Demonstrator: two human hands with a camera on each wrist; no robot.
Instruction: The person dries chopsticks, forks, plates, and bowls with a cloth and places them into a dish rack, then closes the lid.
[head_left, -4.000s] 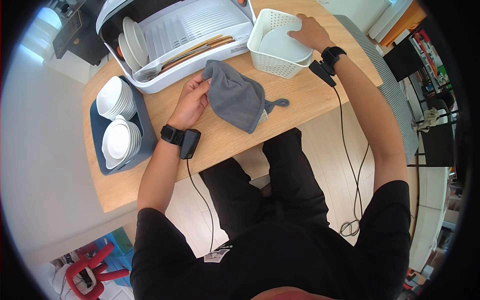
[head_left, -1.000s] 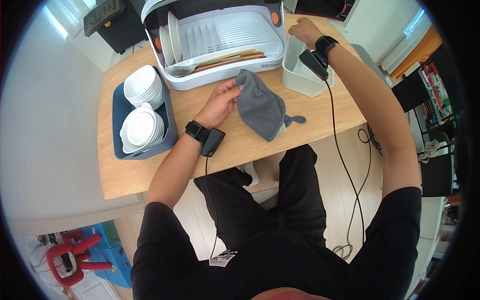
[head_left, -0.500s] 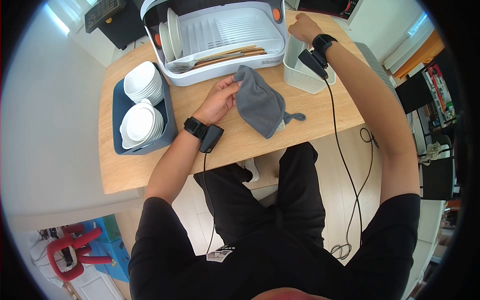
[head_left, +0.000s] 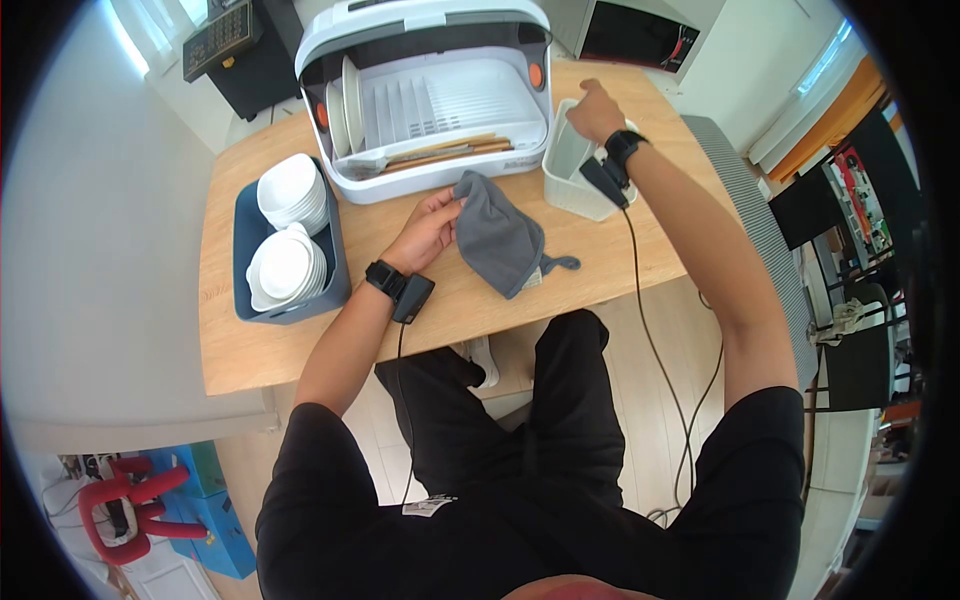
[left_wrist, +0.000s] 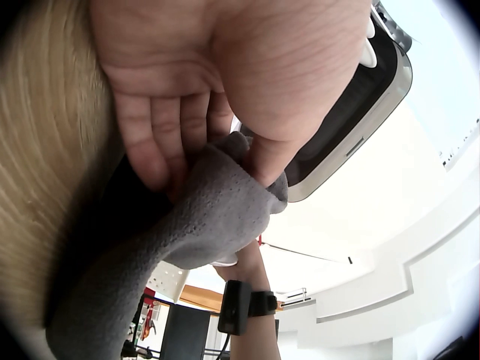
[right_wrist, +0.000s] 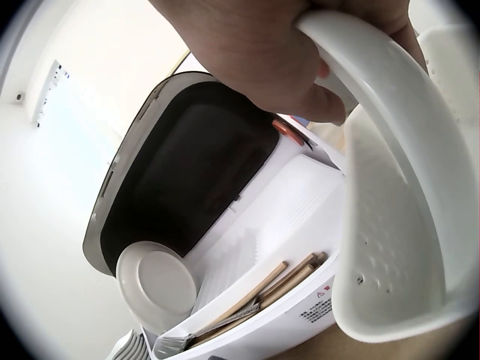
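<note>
My left hand [head_left: 425, 235] pinches a corner of a grey cloth [head_left: 498, 238] between thumb and fingers, low over the table. The rest of the cloth spreads to the right, its hanging loop pointing right. In the left wrist view the thumb [left_wrist: 274, 154] presses the bunched cloth. My right hand [head_left: 597, 112] is at the far end of a white perforated basket [head_left: 582, 200]. It grips the rim of a white plate [right_wrist: 409, 120], seen nearly edge-on over the basket in the right wrist view. My wrist and its camera hide part of the basket in the head view.
An open-lidded dish rack [head_left: 440, 185] at the back holds upright plates [head_left: 352, 105], forks and chopsticks [head_left: 450, 150]. Left on the wooden table [head_left: 300, 350] stands a blue bin [head_left: 338, 270] with stacked white bowls [head_left: 285, 265]. Cables [head_left: 640, 300] trail from both wrists.
Over four seconds my right hand has moved to the basket's far end, and the plate has gone from lying broad-faced to edge-on. The left hand keeps the cloth. The head view has shifted.
</note>
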